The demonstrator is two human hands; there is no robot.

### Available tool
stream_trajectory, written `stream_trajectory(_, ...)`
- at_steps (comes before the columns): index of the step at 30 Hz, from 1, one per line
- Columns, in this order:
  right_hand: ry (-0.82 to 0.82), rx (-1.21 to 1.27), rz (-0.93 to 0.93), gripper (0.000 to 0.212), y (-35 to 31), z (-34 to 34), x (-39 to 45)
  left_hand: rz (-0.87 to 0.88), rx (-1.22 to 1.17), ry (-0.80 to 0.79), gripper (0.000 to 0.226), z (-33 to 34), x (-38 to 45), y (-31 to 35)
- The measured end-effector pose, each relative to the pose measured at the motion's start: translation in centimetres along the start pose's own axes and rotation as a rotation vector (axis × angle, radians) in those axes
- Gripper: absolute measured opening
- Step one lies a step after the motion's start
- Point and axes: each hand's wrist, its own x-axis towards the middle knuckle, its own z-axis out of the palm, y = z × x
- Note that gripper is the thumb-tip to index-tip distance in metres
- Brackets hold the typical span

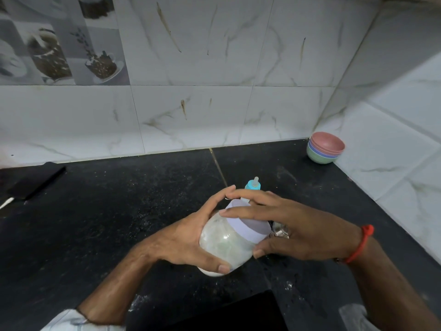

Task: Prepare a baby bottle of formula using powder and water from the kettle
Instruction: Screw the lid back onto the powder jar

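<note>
Head view. A jar of whitish powder, tilted with its lid toward 1 o'clock, is held above the black tabletop just below the frame's centre. The left hand wraps the jar's body from 9 o'clock, thumb across the lower wall and fingers round the far side. The right hand comes in from 3 o'clock and grips the pale lid, fingers spread over its top and thumb under its rim; a red thread circles that wrist. The baby bottle, blue collar and teat upright, stands just behind the fingers at 12 o'clock. Stacked bowls sit in the tiled corner at 2 o'clock. A dark flat object lies at 9 o'clock, near the wall.
</note>
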Motion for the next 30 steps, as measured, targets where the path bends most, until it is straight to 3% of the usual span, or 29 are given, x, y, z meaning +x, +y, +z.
stream_trajectory(5, -0.086, 0.019, 0.046, 0.083, 0.0, -0.4, -0.5, -0.022, -0.021, -0.004, 0.135, 0.1, 0.1, -0.4)
stream_trajectory(10, 0.026, 0.027, -0.002, 0.076, 0.5, -0.6, -0.2, -0.018, -0.041, -0.013, 0.135, 0.3, 0.1, -0.7)
stream_trajectory(15, 0.039, -0.022, -0.004, 0.077, 0.6, -0.7, 0.1, -0.023, -0.033, -0.019, 0.134, 0.1, 0.2, -0.6)
stream_trajectory(20, 0.084, -0.097, 0.137, 0.079, -0.3, -0.7, 0.5, -0.034, 0.007, -0.027, 0.138, 0.1, 0.3, -0.8)
stream_trajectory(22, 0.154, -0.253, 0.273, 0.077, -0.6, 0.1, 1.0, -0.035, 0.006, -0.034, 0.138, 0.3, 0.3, -0.8)
stream_trajectory(25, 0.381, -0.568, 0.295, 0.092, 0.3, 1.5, 1.4, -0.034, 0.002, -0.029, 0.137, 0.8, 0.3, -0.7)
stream_trajectory(28, 0.471, -0.382, 0.219, 0.072, 1.1, 1.0, 0.4, -0.031, -0.027, 0.003, 0.135, 0.7, 0.2, -0.7)
stream_trajectory(29, 0.383, -0.246, 0.191, 0.066, 1.2, 0.6, 0.2, -0.029, -0.021, 0.010, 0.135, 0.6, 0.1, -0.7)
stream_trajectory(30, 0.272, -0.132, 0.173, 0.073, 1.0, 0.3, 0.1, -0.026, -0.017, 0.016, 0.135, 0.5, 0.1, -0.9)
